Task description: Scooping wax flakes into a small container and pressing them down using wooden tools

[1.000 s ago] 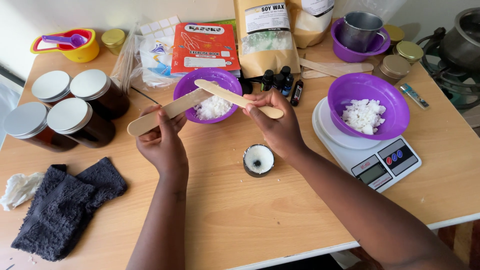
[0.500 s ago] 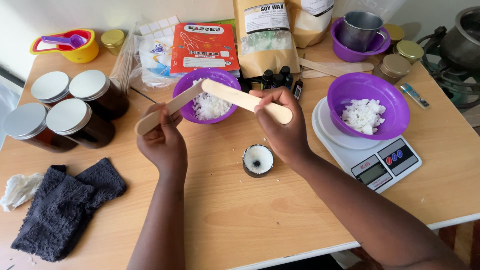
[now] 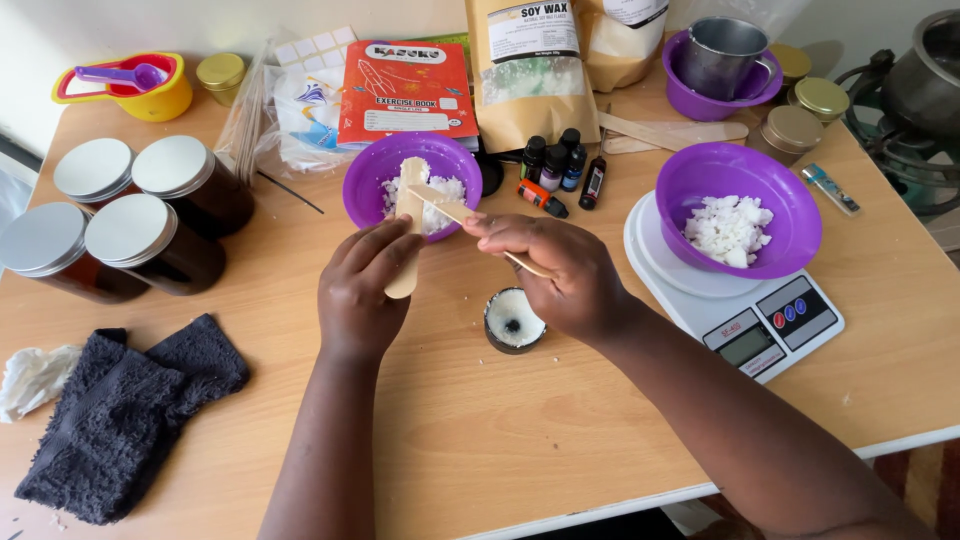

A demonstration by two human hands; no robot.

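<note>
Left hand [image 3: 362,285] grips a flat pale wooden stick [image 3: 407,215]; right hand [image 3: 562,270] grips another flat wooden stick [image 3: 445,207], tips crossing over white wax flakes [image 3: 440,195] in a round purple plastic bowl [image 3: 372,170].

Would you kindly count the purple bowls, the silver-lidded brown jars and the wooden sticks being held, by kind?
Purple bowls: 3
Brown jars: 4
Wooden sticks, one in each of the hands: 2
Total: 9
</note>
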